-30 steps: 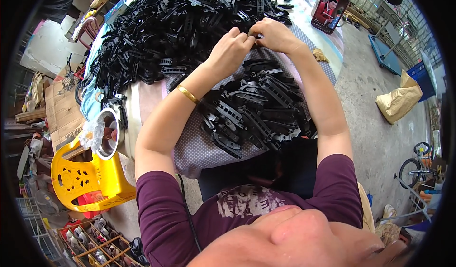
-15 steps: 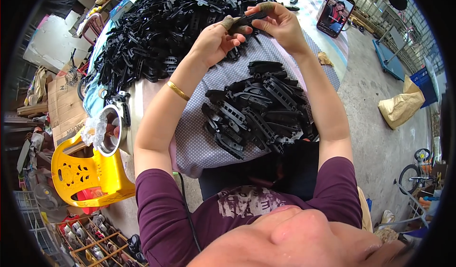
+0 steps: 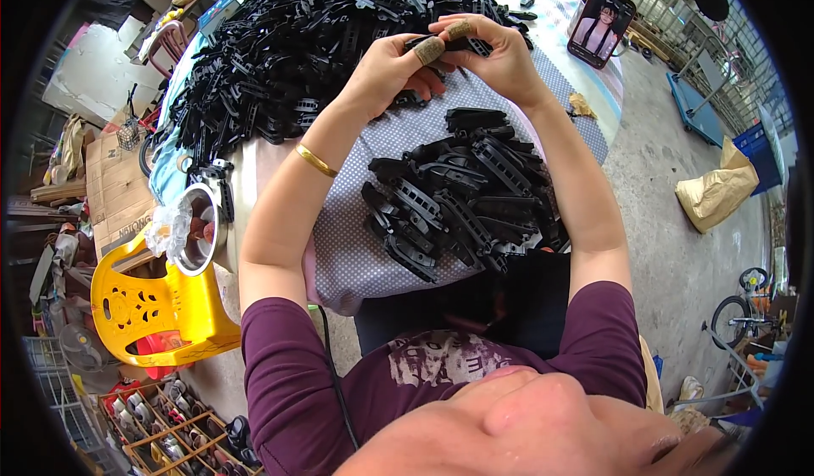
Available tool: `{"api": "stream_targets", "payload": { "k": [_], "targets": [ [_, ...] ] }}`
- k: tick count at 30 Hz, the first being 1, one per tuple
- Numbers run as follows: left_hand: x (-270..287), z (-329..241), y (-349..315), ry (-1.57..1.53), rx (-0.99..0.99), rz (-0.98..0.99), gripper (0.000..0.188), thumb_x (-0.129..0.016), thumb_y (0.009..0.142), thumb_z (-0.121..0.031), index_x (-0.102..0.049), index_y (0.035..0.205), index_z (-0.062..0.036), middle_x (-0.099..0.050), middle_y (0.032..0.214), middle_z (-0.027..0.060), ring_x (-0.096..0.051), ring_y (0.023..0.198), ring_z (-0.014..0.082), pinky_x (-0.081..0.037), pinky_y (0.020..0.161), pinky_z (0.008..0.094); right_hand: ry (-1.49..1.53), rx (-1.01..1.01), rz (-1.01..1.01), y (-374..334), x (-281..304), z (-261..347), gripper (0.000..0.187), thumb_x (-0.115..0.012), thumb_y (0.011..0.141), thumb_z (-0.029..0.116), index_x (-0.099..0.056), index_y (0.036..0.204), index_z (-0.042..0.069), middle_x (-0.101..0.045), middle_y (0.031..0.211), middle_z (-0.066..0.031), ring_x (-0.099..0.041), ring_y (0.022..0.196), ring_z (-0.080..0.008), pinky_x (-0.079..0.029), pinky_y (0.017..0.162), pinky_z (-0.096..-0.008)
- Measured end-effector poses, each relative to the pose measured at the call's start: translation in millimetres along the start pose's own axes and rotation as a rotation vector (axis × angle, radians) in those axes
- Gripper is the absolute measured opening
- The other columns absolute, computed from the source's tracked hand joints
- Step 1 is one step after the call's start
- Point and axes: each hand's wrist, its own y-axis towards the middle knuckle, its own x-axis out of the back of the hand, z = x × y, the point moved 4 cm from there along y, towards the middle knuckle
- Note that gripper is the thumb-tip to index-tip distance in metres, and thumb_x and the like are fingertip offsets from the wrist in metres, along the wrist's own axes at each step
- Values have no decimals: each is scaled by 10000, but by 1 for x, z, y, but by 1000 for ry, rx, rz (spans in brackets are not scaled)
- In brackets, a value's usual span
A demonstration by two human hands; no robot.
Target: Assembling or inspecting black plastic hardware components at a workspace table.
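Observation:
Over the far part of the cloth-covered table (image 3: 339, 264), my left hand (image 3: 394, 71) and my right hand (image 3: 496, 56) meet around a black plastic part (image 3: 477, 46). Both are closed on it, and the fingers hide much of its shape. Tan wraps cover the left thumb and a right finger. Beyond and to the left of my hands spreads a large heap of similar black plastic parts (image 3: 254, 77). Nearer to me, between my forearms, lies a smaller pile of slotted, elongated black parts (image 3: 458, 192).
A phone (image 3: 600, 25) stands lit at the table's far right. On the left, a metal bowl (image 3: 202, 251) with a clear plastic bag (image 3: 170, 230) rests at a yellow chair (image 3: 186, 332). A tan sack (image 3: 716, 188) and a blue trolley (image 3: 694, 107) are on the floor at right.
My hands have turned inward and closed nearer together around the black part, which now shows less. The phone's picture has changed. The near pile looks the same.

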Motion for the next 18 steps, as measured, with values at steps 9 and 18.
{"api": "stream_targets", "payload": {
  "k": [9,18],
  "targets": [
    [-9,-15,-9,585,-299,-112,263,-587,880,-179,-594,1078,-7,-635,677,45,-589,549,69,-453,471,199,212,-257,202,-3,10,-5,416,-669,785,64,-527,1169,-9,-598,1080,-76,-583,978,-136,-467,889,-259],
    [-4,-23,-10,609,-427,-108,271,-651,825,-138,-595,1051,2,-640,691,43,-591,549,68,-477,502,199,-132,-71,66,-3,6,14,322,-685,775,47,-568,1067,-20,-627,975,-68,-596,897,-115,-494,789,-251]
  ]
}}
